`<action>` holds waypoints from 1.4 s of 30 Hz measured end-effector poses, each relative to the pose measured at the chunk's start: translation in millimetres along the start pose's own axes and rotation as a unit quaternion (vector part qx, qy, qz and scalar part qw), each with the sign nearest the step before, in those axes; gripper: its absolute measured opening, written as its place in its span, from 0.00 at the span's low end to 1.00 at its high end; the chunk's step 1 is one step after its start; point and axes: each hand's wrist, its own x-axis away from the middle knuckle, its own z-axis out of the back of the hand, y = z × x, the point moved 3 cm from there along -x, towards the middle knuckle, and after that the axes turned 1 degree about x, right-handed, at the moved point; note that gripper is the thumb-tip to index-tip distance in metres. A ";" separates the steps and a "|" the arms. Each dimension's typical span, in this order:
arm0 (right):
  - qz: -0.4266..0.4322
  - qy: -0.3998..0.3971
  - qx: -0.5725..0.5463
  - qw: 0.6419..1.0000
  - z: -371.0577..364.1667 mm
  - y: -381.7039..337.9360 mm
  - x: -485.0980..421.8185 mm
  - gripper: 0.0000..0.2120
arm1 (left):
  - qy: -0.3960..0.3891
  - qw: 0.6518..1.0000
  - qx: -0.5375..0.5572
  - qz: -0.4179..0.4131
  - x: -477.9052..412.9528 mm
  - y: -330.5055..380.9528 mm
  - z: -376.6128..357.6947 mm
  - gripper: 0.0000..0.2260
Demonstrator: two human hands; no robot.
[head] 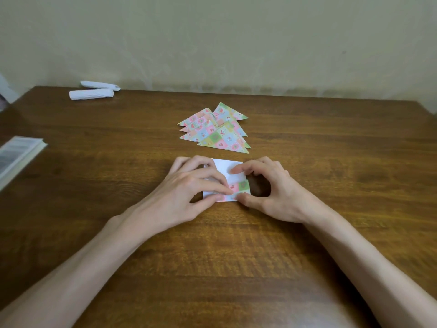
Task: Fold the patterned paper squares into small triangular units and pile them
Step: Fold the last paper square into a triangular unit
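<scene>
A patterned paper square (pixel 224 167) is laid white side up on the wooden table (pixel 331 162), close in front of the person, between both hands. Its near edge is turned up into a narrow patterned flap (pixel 244 185) showing pink and green squares.

The left hand (pixel 189 185) is laid over the left part of the square with fingers curled. The flap is pinched at the near edge between index fingertip and thumb. The right hand (pixel 279 192) is arched over the square's right side. Its bent index fingertip is pressed on the white face and its thumb tip is set against the near edge of the flap, so the paper is grasped by this hand too. The other right fingers are curled clear of the sheet.

A loose pile of folded patterned triangles (pixel 215 129) is seen just beyond the square, overlapping, not touched by either hand.

Two white paper rolls (pixel 91 94) are laid at the far left, near the wall (pixel 212 43). A flat pack or book (pixel 16 155) is cut off by the left edge; which of the two cannot be told.
</scene>
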 end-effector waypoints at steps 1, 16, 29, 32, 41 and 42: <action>0.002 -0.004 0.003 1.000 0.0 0.0 -0.1 0.23 | -0.004 1.000 0.000 -0.001 0.2 -0.3 -0.2 0.10; 0.003 -0.040 -0.008 0.999 2.4 7.8 -3.2 0.26 | -0.061 0.997 -0.020 -0.039 0.3 2.8 -1.5 0.18; 0.022 -0.052 -0.019 0.998 8.2 11.5 -3.7 0.26 | -0.078 0.996 -0.034 -0.042 0.4 3.7 0.9 0.23; 0.013 -0.054 -0.027 0.998 7.9 10.1 -2.9 0.26 | -0.093 0.994 -0.041 -0.045 1.7 2.0 1.6 0.26; 0.004 -0.066 -0.005 0.998 6.8 6.8 -4.4 0.28 | -0.049 0.997 -0.012 -0.055 5.1 -5.7 4.6 0.20; 0.002 -0.071 0.000 0.998 6.5 6.2 -5.0 0.28 | -0.043 0.998 -0.010 -0.051 5.6 -7.5 6.8 0.18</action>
